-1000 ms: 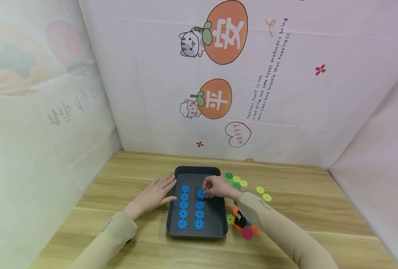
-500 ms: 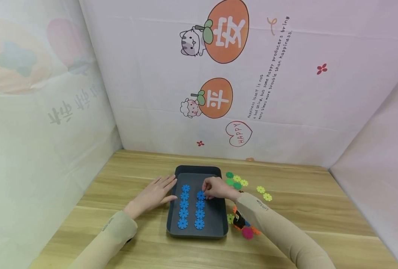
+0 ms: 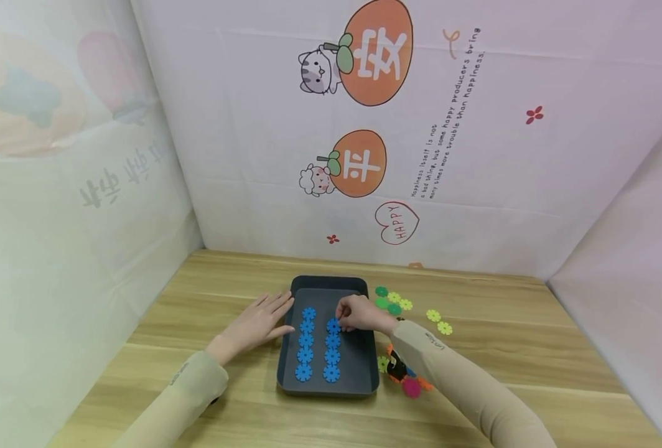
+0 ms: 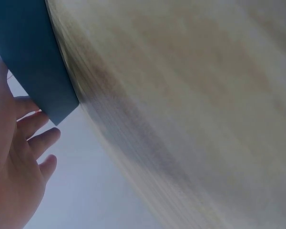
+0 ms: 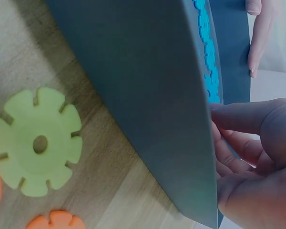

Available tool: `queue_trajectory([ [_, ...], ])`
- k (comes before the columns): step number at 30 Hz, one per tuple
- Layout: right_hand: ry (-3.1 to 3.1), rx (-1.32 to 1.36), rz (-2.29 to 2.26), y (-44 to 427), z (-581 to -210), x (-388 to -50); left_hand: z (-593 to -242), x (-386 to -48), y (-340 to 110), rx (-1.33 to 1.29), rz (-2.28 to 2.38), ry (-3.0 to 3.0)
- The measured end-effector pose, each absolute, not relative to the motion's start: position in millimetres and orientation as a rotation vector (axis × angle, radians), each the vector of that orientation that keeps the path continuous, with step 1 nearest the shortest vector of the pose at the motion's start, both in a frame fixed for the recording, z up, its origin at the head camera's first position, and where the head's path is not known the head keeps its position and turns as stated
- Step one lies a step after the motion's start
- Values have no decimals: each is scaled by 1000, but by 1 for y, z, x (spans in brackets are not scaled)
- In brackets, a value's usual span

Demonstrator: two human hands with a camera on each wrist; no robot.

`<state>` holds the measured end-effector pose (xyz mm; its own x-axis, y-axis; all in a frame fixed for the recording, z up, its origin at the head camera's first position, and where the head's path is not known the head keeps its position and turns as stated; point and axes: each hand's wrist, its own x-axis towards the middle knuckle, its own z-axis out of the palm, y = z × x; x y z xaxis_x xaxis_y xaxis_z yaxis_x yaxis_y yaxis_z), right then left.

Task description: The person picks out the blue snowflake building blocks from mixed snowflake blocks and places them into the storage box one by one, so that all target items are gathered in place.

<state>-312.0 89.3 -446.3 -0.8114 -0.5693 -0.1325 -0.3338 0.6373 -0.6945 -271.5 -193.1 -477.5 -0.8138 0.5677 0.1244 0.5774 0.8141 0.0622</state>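
Note:
A dark grey tray (image 3: 355,373) holds two columns of blue notched discs, with the left column (image 3: 305,340) apart from the right column (image 3: 332,356). My right hand (image 3: 363,313) reaches over the tray's right side and pinches the blue disc (image 3: 332,325) at the far end of the right column. That disc lies against the one below it; the fingers partly cover it. With fingers extended, my left hand (image 3: 255,325) rests against the tray's left rim. In the left wrist view its fingers (image 4: 45,143) lie beside the tray wall (image 4: 33,57).
Right of the tray lie green discs (image 3: 394,309) and yellow discs (image 3: 445,328) on the wooden table (image 3: 510,348). Nearer are a pink disc (image 3: 412,388), a black piece (image 3: 396,369) and orange discs, partly under the right sleeve. A printed cloth wall (image 3: 252,155) stands behind.
The blue disc in my right hand has shifted slightly toward me, closing the gap to the disc below. Over the last half second both hands look still.

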Motion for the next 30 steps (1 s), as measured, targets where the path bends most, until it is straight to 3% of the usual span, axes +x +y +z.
queue_trajectory([
  [7, 2541, -668, -952, 89, -450, -314, -479, -271, -193, -915, -149, -2895],
  [15, 2512, -788, -1038, 101, -436, -312, -477, -270, -193, -910, -168, -2900],
  [30, 2605, -915, -1019, 173, -415, -283, -477, -269, -193, -904, -211, -2911],
])
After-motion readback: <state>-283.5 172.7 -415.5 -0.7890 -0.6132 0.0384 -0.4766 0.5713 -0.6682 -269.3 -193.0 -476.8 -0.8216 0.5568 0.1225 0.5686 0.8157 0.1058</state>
